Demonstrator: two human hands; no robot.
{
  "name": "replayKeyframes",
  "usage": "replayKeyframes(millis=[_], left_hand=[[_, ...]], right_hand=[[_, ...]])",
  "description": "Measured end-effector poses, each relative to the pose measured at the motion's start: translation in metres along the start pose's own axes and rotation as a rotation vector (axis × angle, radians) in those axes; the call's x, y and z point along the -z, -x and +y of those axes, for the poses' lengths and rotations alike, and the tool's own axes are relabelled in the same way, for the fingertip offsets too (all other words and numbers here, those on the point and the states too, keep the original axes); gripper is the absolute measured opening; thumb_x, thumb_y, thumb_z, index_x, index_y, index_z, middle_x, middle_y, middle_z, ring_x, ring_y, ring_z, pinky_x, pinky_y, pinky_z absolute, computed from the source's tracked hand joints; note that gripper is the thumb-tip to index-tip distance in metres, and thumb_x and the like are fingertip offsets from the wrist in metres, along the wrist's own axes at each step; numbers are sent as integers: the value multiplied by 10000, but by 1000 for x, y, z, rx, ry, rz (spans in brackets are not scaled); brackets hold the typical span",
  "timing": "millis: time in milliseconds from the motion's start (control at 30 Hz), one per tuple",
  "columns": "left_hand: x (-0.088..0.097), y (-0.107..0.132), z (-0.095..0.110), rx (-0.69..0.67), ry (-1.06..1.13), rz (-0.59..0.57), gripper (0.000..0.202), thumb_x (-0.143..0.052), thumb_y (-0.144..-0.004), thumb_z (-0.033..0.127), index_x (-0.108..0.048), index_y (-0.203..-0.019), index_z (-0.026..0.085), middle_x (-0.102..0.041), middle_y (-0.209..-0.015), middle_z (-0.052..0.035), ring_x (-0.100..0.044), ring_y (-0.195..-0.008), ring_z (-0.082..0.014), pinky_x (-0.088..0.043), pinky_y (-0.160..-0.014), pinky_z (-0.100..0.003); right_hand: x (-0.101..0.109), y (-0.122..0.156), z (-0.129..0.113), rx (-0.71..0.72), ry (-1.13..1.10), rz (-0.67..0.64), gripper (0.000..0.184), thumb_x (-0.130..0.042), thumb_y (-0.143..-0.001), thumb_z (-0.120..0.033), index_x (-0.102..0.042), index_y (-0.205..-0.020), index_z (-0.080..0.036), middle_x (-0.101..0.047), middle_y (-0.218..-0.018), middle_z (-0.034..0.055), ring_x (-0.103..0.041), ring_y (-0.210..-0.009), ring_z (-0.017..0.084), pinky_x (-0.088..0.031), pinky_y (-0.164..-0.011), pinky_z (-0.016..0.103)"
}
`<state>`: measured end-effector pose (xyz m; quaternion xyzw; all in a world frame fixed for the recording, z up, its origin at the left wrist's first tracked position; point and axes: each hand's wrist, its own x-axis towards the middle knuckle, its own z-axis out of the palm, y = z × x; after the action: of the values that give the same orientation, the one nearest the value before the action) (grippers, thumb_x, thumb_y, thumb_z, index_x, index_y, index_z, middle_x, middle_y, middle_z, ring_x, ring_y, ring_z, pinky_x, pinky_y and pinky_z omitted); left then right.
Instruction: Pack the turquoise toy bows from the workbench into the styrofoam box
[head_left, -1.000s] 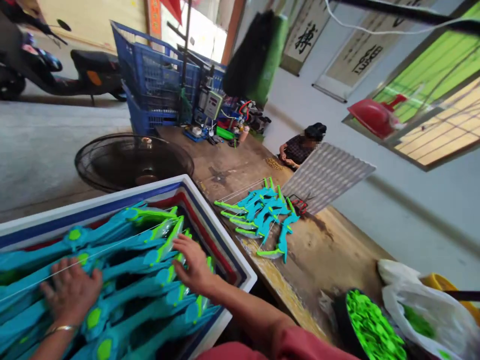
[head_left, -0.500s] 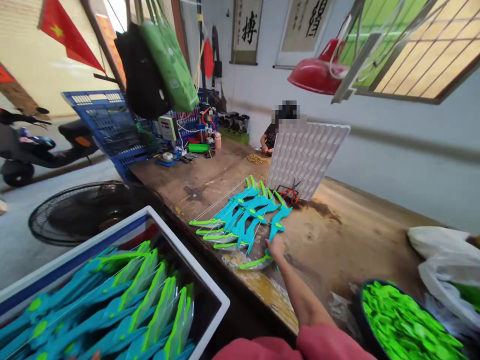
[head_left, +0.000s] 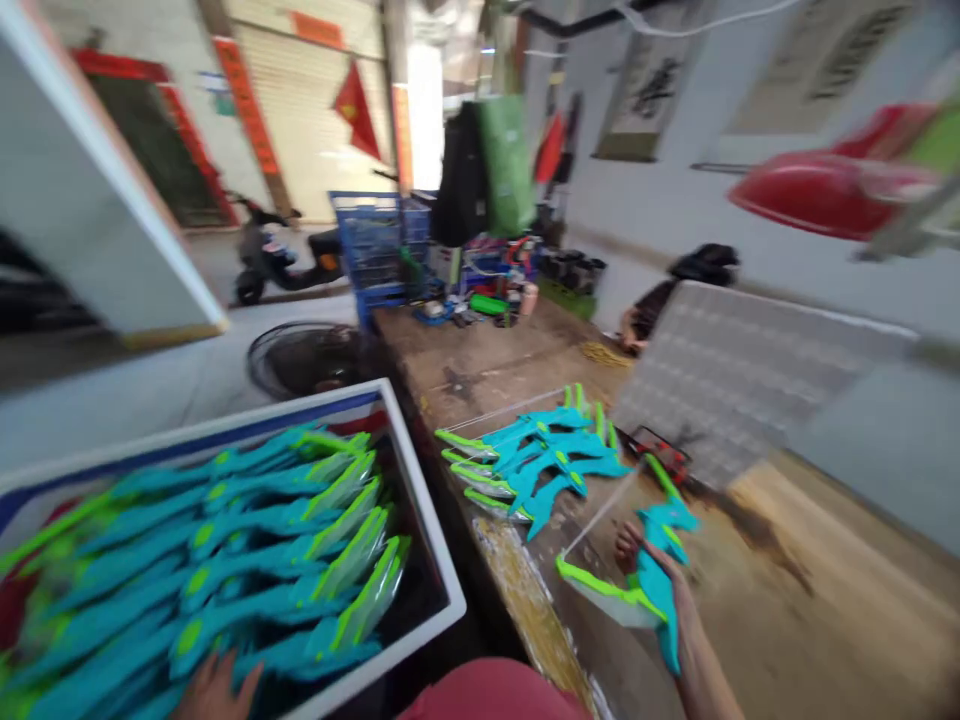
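Observation:
A blue-and-green toy bow [head_left: 654, 575] is gripped at its middle by my right hand [head_left: 677, 580], fingers curled round it, above the wooden table. Its white string stretches on the left side. Several similar bows [head_left: 551, 450] lie side by side on the table, left of that hand. At the bottom edge, my left hand [head_left: 219, 690] rests on the bows [head_left: 247, 570] stacked in a white-rimmed box [head_left: 420, 490]. The fingers that show there are spread; the rest of the hand is cut off by the frame.
Beyond the bows, a grey ridged panel [head_left: 735, 380] stands on the table [head_left: 517, 350], with red-handled scissors [head_left: 660, 452] at its foot. A person [head_left: 645, 315] sits behind the panel. A fan [head_left: 304, 355] stands past the box. A red lamp [head_left: 832, 190] hangs at upper right.
My right hand has lifted one bow off the table and turned it, away from the others. The view has swung left, bringing more of the box and my left hand into sight.

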<state>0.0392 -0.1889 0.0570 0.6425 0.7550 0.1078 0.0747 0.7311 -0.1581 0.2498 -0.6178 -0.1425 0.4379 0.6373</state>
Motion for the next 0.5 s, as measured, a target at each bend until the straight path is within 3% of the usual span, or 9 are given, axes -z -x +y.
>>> replayKeyframes(millis=[67, 100, 200, 300, 367, 433, 500], left_hand=[[24, 8, 39, 86, 9, -83, 551, -386, -882, 413, -787, -1108, 112, -732, -1207, -219, -673, -1194, -371, -531, -1067, -469], [36, 9, 56, 128, 2, -131, 534, -379, -918, 352, -751, -1175, 68, -713, -1240, -241, -665, -1208, -365, -514, -1081, -472], [66, 3, 87, 249, 57, -145, 409, -484, -927, 252, -712, -1191, 38, -703, -1213, -257, -653, -1200, -370, -505, -1059, -477], [78, 0, 97, 374, 109, -57, 277, -559, -922, 217, -724, -1106, 92, -723, -1157, -200, -663, -1146, -312, -506, -1027, -402], [80, 3, 102, 405, 127, 30, 226, -534, -949, 194, -721, -1045, 109, -733, -1087, -175, -674, -1074, -277, -513, -977, -372], [78, 9, 109, 399, 143, 126, 272, -450, -1006, 198, -710, -1000, 121, -729, -1027, -156, -676, -1000, -248, -515, -920, -355], [74, 18, 118, 370, 166, 206, 330, -389, -1045, 220, -699, -972, 135, -720, -987, -133, -670, -945, -223, -509, -881, -342]], right_hand=[[-11, 5, -14, -42, 20, -29, 460, -809, -503, -367, -701, -936, -253, -651, -754, 21, -660, -654, 201, -586, -592, 319], [-20, 4, -23, -17, 87, -57, 478, -820, -513, -370, -696, -964, -270, -649, -776, 14, -663, -679, 203, -599, -612, 328], [-64, -8, -54, 113, 403, -275, 447, -832, -609, -421, -690, -1020, -316, -666, -859, 21, -672, -730, 239, -602, -613, 369], [-135, -16, -69, 179, 654, -514, 429, -851, -645, -468, -695, -996, -279, -694, -856, 45, -677, -747, 278, -577, -602, 387], [-193, -6, -63, 296, 847, -660, 411, -833, -658, -547, -669, -891, -251, -668, -740, 44, -624, -644, 243, -525, -552, 352], [-254, 18, -41, 533, 1028, -839, 419, -759, -707, -626, -645, -872, -259, -655, -706, 50, -584, -603, 225, -483, -541, 336], [-311, 54, -2, 774, 1131, -1058, 415, -661, -819, -597, -645, -1049, -252, -710, -863, 88, -643, -725, 259, -507, -635, 351]])
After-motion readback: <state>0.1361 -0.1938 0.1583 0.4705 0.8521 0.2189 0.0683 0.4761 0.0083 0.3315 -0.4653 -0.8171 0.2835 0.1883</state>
